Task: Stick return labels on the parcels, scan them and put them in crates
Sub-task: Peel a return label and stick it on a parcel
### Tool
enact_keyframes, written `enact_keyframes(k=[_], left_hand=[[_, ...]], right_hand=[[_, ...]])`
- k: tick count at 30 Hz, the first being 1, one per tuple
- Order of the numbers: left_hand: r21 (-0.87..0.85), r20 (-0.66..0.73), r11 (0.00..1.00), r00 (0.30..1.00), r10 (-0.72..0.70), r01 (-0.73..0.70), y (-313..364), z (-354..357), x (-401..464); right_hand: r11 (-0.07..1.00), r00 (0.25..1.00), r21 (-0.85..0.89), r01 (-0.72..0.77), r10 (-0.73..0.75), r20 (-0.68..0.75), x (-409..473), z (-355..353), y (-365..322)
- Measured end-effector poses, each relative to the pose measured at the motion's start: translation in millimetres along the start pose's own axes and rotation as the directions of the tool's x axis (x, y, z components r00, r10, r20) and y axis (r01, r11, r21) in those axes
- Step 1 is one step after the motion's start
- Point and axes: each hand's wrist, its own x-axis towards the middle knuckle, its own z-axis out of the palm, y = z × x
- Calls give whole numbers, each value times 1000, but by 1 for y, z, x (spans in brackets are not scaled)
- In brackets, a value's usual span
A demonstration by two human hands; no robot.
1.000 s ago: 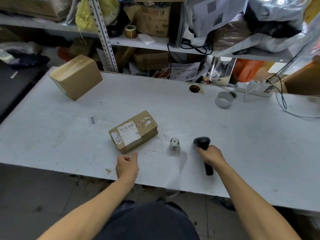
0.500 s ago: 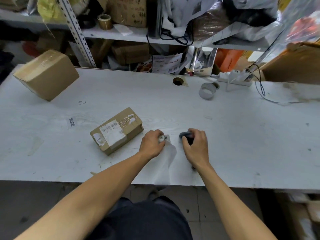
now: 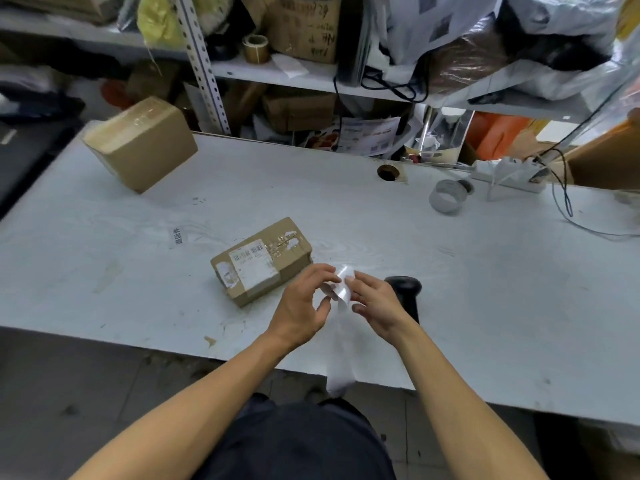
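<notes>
White worktable (image 3: 450,289) under cluttered shelving. Left hand (image 3: 303,306) and right hand (image 3: 375,303) raised together above the near table edge, each pinching the top of a label strip (image 3: 341,289); its tail hangs past the edge. Labelled parcel (image 3: 261,259) just left of the hands; 2nd parcel (image 3: 140,143) far-left corner. Scanner (image 3: 405,292) partly hidden behind right hand. Label print blurred.

Bare forearms, no sleeves in view; dark navy clothing below.
</notes>
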Motion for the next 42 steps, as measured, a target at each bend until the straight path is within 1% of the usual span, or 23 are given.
enact_keyframes(k=[1, 3, 5, 6, 9, 12, 16, 19, 22, 24, 27, 29, 31, 34, 37, 40, 42], left_hand=[[-45, 17, 998, 999, -44, 45, 2, -3, -1], [-140, 36, 972, 982, -184, 188, 5, -7, -2], [-216, 40, 918, 943, -331, 332, 7, -11, 1], [-226, 39, 901, 928, -371, 370, 7, -12, 3], [-145, -17, 927, 936, -351, 345, 11, -14, 7], [-163, -66, 944, 951, -302, 288, 14, -16, 9], [-89, -116, 980, 975, -187, 178, 15, -17, 9], [-40, -105, 993, 988, -111, 107, 15, -15, 9], [-25, -68, 996, 994, -84, 82, 12, -15, 9], [-30, -55, 997, 996, -70, 68, 10, -16, 8], [-68, -55, 993, 994, -99, 95, 8, -17, 11], [-65, -47, 991, 991, -123, 119, 6, -17, 13], [-50, -17, 988, 989, -146, 145, 8, -20, 15], [-77, 53, 974, 976, -209, 213, 8, -23, 17], [-58, 83, 960, 960, -269, 274, 6, -26, 17], [-28, 70, 940, 938, -338, 341, 3, -27, 19], [-104, 15, 885, 890, -456, 455, -1, -29, 20]], right_hand=[[1000, 1000, 7, 24, -24, 3, 2, 0, 0], [998, 999, 29, 51, -51, 9, 4, 0, -2], [997, 998, 44, 57, -58, 19, 5, -1, -4], [997, 998, 42, 60, -62, 33, 5, -1, -6], [996, 991, 34, 80, -83, 104, 4, -2, -9], [993, 989, 63, 96, -102, 106, -1, 0, -13], [987, 982, -30, 160, -156, 105, -5, 3, -14], [984, 979, -20, 178, -175, 108, -5, 2, -14], [981, 973, -2, 196, -194, 122, -6, 0, -15], [975, 970, -33, 218, -213, 120, -8, -1, -18], [971, 971, -73, 226, -220, 90, -10, -1, -21], [972, 972, -78, 223, -216, 90, -10, -3, -21], [973, 973, -78, 219, -211, 97, -11, -3, -22], [973, 975, -97, 209, -200, 94, -9, -3, -22], [974, 978, -126, 190, -177, 107, -4, -1, -23], [972, 978, -156, 176, -155, 136, -1, 0, -24], [974, 975, -157, 163, -136, 174, 1, -1, -24]])
